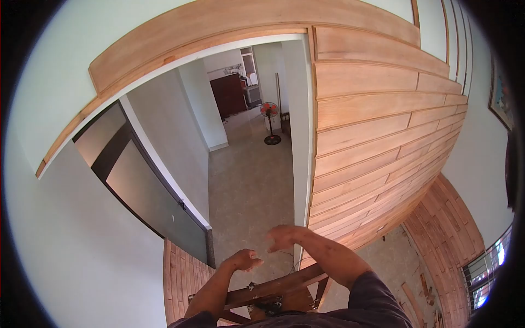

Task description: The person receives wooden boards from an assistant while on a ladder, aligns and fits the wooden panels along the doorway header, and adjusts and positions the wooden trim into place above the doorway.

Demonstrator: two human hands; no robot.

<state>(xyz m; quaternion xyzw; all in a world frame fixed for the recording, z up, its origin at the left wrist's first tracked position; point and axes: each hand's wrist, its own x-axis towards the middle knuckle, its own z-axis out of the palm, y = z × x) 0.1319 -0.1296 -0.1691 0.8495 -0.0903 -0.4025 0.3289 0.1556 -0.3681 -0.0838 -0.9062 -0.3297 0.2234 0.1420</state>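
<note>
My left hand (249, 261) is held out in front of me, its fingers loosely bent and apart, with nothing visible in it. Just to its right and a bit higher is my right hand (281, 238), smeared by motion; its fingers cannot be made out clearly. Both hands are in the air before the doorway. Beneath my forearms runs a brown wooden beam (273, 286) of a stand. Dark items (269, 306) lie below the beam, too unclear to name.
Wood planks (361, 115) cover the wall to the right of the doorway, and a curved-looking wooden board (229, 27) spans above it. A door with frosted panes (142, 175) is at left. A fan (270, 123) stands farther back. Loose wood strips (413, 300) lie on the floor at right.
</note>
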